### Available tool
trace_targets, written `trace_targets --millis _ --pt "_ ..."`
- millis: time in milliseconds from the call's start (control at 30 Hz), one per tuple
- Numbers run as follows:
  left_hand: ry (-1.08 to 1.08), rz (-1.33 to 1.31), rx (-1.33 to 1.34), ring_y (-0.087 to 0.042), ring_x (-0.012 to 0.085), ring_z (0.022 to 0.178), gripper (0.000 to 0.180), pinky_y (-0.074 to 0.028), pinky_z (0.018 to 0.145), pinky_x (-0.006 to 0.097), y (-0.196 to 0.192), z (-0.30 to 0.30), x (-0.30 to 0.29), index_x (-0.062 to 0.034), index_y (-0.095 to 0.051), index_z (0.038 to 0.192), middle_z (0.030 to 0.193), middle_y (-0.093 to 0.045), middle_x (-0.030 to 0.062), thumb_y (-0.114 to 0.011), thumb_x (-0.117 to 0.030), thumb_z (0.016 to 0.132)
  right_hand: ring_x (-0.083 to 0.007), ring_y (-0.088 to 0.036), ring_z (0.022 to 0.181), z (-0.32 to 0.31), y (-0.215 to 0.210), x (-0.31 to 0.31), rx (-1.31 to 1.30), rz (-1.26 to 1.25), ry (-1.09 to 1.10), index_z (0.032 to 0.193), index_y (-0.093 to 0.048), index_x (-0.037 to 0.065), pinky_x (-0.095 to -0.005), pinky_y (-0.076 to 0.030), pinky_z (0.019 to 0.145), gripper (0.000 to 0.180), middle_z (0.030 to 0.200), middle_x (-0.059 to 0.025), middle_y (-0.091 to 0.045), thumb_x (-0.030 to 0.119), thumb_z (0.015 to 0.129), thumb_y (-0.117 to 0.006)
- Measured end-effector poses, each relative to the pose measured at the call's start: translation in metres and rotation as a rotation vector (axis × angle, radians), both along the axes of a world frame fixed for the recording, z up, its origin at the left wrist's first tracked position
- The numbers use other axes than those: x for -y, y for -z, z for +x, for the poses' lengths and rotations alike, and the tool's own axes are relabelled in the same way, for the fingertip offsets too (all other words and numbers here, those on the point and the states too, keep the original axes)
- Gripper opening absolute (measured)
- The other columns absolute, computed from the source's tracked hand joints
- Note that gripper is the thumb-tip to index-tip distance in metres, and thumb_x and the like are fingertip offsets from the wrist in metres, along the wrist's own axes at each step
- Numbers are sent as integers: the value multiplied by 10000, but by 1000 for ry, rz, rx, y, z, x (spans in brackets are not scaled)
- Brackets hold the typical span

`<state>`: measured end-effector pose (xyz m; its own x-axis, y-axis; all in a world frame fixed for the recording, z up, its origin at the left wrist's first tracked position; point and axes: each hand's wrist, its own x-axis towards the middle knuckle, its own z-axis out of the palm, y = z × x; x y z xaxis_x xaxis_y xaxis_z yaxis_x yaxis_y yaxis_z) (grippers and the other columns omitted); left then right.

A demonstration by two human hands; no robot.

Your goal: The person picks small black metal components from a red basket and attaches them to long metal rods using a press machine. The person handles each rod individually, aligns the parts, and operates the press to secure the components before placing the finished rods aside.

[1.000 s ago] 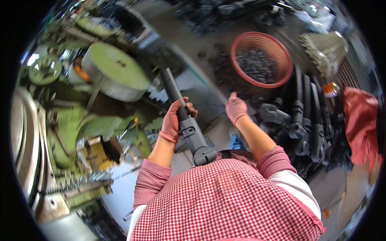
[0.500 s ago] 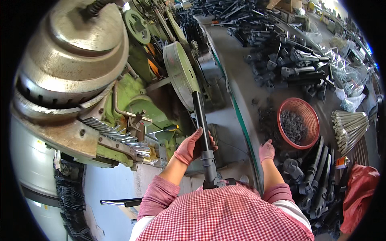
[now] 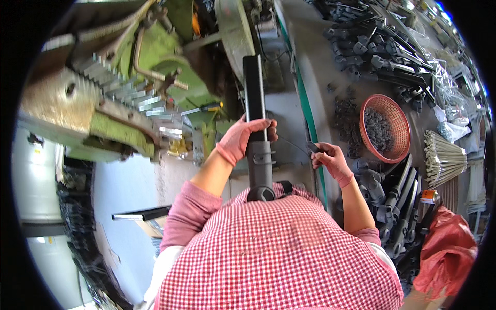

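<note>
My left hand [image 3: 242, 138], in a pink glove, is wrapped round a long black tube [image 3: 253, 88] that stands out from my body. Below the hand, a dark grey plastic fitting [image 3: 260, 168] sits on the tube, with its rounded end against my apron. At the table's edge, my gloved right hand [image 3: 333, 163] is closed in a pinch on a small black plastic piece [image 3: 312, 147], apart from the tube. Beyond that hand, a red perforated basket [image 3: 400, 132] contains many small dark parts [image 3: 378, 129]. Loose small black pieces [image 3: 345, 119] lie beside the basket.
A green machine [image 3: 199, 85] with a wheel stands at the left. A yellow-black screwdriver [image 3: 206, 107] rests on it. Across the right-hand table are black tube assemblies [image 3: 398, 206], a bundle of pale rods [image 3: 444, 160], a small orange can [image 3: 429, 196] and a red sack [image 3: 447, 253].
My right hand has come away from the table beside the basket, moving left toward the tube with a small black piece. The tube has turned, showing a flat face, and my view has shifted.
</note>
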<state>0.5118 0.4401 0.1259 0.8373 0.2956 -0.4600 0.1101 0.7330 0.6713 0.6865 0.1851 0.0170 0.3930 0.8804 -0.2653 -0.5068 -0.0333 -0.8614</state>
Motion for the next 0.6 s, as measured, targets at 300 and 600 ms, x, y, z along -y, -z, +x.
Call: trace_targets --millis 300,600 --pt "-17 -42 206 -637 216 739 109 -567 760 369 -1 -19 7 -23 -618 880 803 -624 73 -682 -112 887 -96 -582 755 -75 -110 -49 351 -78 -335 1156 -632 -17 -247 -509 675 235 926 -20 -581 119 967 -612" --pt "-336 -28 200 -636 220 736 121 -579 711 382 6 -67 -7 -16 -600 941 798 -624 75 -670 -106 898 -159 -662 762 -142 -108 -95 539 -199 -80 1080 -619 -88 -273 -539 705 422 893 -94 -683 218 839 -781"
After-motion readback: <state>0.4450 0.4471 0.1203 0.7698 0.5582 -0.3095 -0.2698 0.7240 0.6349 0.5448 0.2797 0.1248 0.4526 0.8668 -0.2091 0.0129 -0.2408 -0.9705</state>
